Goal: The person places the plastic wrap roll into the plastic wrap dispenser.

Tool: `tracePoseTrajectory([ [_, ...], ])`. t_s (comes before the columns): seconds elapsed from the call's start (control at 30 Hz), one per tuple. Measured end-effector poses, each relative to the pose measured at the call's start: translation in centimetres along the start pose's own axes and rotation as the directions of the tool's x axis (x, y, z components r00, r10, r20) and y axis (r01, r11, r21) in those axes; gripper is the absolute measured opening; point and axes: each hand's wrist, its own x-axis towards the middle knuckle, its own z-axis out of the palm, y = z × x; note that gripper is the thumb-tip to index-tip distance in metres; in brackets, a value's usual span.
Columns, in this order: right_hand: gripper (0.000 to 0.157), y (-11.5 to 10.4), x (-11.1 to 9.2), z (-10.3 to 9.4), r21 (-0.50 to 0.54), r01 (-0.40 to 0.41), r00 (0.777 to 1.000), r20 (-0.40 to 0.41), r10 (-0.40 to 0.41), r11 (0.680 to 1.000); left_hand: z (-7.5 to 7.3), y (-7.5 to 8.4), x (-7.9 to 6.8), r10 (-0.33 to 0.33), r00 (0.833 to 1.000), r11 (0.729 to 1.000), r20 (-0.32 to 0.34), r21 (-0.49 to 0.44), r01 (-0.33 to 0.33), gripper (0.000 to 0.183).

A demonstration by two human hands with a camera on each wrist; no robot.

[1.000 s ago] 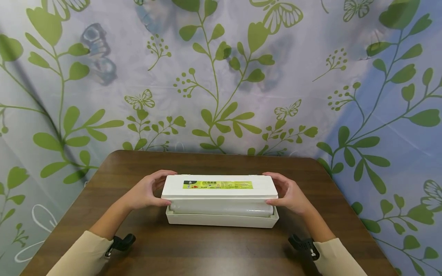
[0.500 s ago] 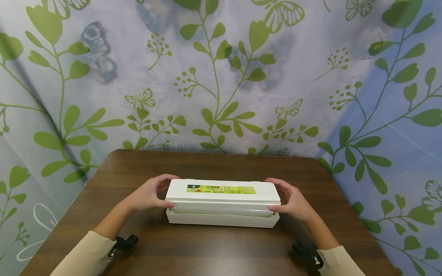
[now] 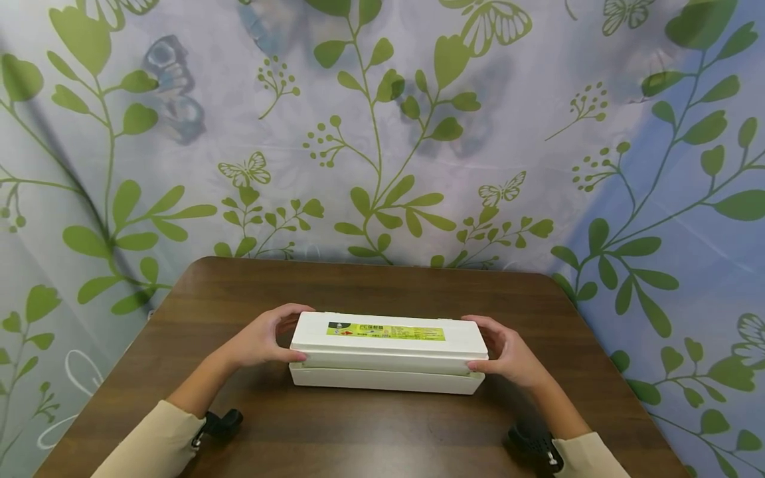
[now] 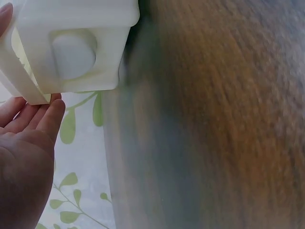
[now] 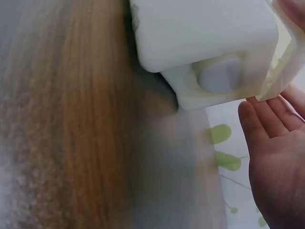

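A white cling film box lies in the middle of the table in the head view, its base [image 3: 382, 380] below and its lid [image 3: 346, 343] lowered over the top. The lid carries a yellow-green label [image 3: 385, 331]. My left hand [image 3: 265, 340] grips the lid's left end, thumb in front and fingers behind. At the right end my right hand [image 3: 509, 350] holds the lid the same way. Both wrist views show a narrow gap between lid and base, and a round recess [image 4: 74, 55] in the box end. The film roll inside is hidden from above.
The brown wooden table [image 3: 382, 438] extends around the box on all sides. Behind it hangs a pale cloth [image 3: 382, 133] printed with green leaves and butterflies. A black strap with a camera [image 3: 224, 423] sits at the left wrist.
Both hands have brought the lid down and toward the front over the base, narrowing the front opening. The film roll, visible a second ago, is now covered.
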Motion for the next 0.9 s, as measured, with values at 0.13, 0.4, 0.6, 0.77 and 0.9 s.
tracePoseTrajectory([
  [0.13,0.079,0.2,-0.2,0.0,-0.008,0.001,1.000,0.003,-0.001,1.000,0.1,0.0,0.1,0.015,1.000,1.000,0.001,-0.003,-0.015,0.073],
  [0.4,0.077,0.9,-0.5,0.3,0.038,-0.008,1.000,0.020,0.007,0.999,0.3,0.0,-0.2,0.023,1.000,1.000,-0.003,0.013,-0.023,0.070],
  [0.6,0.077,1.0,-0.7,0.4,0.054,-0.016,1.000,0.023,0.015,0.998,0.4,0.2,-0.5,0.011,1.000,1.000,-0.009,0.027,-0.011,0.070],
  [0.77,0.078,0.7,-0.9,0.4,0.047,-0.029,0.999,0.021,0.028,0.998,0.7,0.3,-0.8,-0.003,1.000,1.000,-0.012,0.030,0.004,0.070],
  [0.9,0.078,0.8,-1.0,0.4,0.055,-0.028,0.999,0.027,0.027,0.998,0.8,0.4,-1.0,0.000,1.000,1.000,-0.013,0.024,0.001,0.071],
])
